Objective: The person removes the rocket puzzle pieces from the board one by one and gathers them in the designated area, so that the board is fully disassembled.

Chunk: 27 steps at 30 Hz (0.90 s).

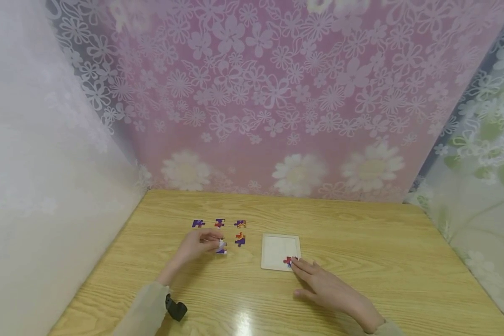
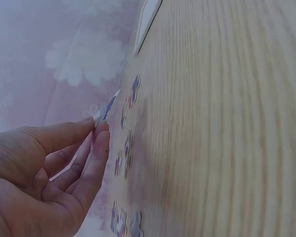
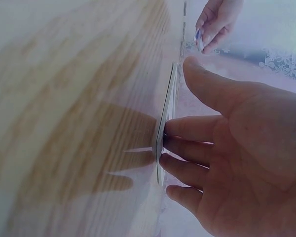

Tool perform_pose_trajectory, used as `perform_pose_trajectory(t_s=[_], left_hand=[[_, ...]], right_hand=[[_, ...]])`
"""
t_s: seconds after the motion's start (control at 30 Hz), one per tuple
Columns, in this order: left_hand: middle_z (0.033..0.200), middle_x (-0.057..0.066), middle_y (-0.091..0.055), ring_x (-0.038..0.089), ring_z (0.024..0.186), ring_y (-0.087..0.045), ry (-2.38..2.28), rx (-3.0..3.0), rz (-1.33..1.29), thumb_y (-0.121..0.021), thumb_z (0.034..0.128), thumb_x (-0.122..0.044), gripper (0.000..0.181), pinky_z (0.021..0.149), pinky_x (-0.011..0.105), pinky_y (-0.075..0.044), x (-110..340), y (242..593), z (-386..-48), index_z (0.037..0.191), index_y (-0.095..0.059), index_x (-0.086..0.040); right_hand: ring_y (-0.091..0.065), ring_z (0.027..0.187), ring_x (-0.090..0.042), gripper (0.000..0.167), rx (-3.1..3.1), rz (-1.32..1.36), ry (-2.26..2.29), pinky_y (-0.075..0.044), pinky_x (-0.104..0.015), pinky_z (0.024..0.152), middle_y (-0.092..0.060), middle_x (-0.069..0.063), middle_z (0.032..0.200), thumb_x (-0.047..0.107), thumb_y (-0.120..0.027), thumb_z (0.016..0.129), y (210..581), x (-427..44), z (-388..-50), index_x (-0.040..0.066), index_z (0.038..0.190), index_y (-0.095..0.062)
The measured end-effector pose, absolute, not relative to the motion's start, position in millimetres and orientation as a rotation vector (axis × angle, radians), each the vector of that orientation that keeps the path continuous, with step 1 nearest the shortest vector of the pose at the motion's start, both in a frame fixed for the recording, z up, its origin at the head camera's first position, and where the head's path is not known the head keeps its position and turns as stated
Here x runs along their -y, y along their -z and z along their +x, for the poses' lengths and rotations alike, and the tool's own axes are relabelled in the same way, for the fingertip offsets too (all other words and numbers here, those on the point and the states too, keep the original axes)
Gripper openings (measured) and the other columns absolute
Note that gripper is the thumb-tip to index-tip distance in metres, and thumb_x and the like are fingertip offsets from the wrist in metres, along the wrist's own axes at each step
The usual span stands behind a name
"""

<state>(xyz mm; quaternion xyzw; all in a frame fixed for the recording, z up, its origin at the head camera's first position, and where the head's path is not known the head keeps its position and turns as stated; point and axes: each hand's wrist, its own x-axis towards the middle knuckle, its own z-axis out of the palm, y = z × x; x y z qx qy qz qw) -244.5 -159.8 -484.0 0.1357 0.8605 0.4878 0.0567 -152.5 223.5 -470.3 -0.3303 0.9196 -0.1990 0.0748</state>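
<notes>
Between thumb and fingertips my left hand (image 1: 199, 244) pinches a purple and white jigsaw piece (image 1: 221, 246), lifted off the table in the left wrist view. A square white puzzle tray (image 1: 274, 249) with a raised rim lies to its right. In the tray's near right corner sits a red and purple jigsaw piece (image 1: 287, 262). My right hand (image 1: 325, 285) rests its straight fingertips on that piece and the tray's edge, thumb held apart. Loose purple, red and orange pieces, among them one piece (image 1: 240, 239) right of the left hand, lie on the table.
A row of loose jigsaw pieces (image 1: 220, 223) lies beyond the left hand. The wood-grain table (image 1: 353, 242) meets a pink flowered backdrop (image 1: 252, 93) behind, with pale side panels left and right. A black wrist strap mount (image 1: 176, 308) is on the left sleeve.
</notes>
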Motion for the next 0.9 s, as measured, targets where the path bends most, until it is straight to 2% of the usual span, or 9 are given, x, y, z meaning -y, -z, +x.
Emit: perform_pose_trajectory(t_s=[0.5,0.67,0.9], left_hand=[[0.094,0.002,-0.074,0.017,0.084,-0.068,-1.266,-2.732,0.354,-0.073,0.0934,-0.009,0.012,0.071,0.031,-0.056,169,488,-234,0.105,-0.076,-0.008],[0.093,-0.003,-0.072,0.016,0.087,-0.067,-1.226,-2.767,0.303,-0.076,0.092,-0.013,0.01,0.075,0.035,-0.057,165,488,-232,0.102,-0.076,-0.013],[0.088,-0.002,-0.071,0.014,0.082,-0.067,-1.194,-2.801,0.317,-0.081,0.0868,-0.01,0.011,0.074,0.036,-0.058,159,488,-229,0.096,-0.075,-0.012]], right_hand=[[-0.041,0.14,-0.046,0.074,-2.766,-0.99,0.597,-0.031,-0.064,0.11,-0.038,-0.025,0.157,0.044,-0.059,0.101,471,-224,-153,-0.005,0.152,-0.039],[-0.04,0.141,-0.045,0.074,-2.755,-0.986,0.602,-0.031,-0.063,0.111,-0.037,-0.023,0.158,0.046,-0.057,0.101,471,-224,-152,-0.004,0.153,-0.039],[-0.039,0.142,-0.045,0.074,-2.751,-0.966,0.609,-0.03,-0.063,0.111,-0.036,-0.024,0.158,0.045,-0.057,0.102,470,-224,-152,-0.003,0.153,-0.038]])
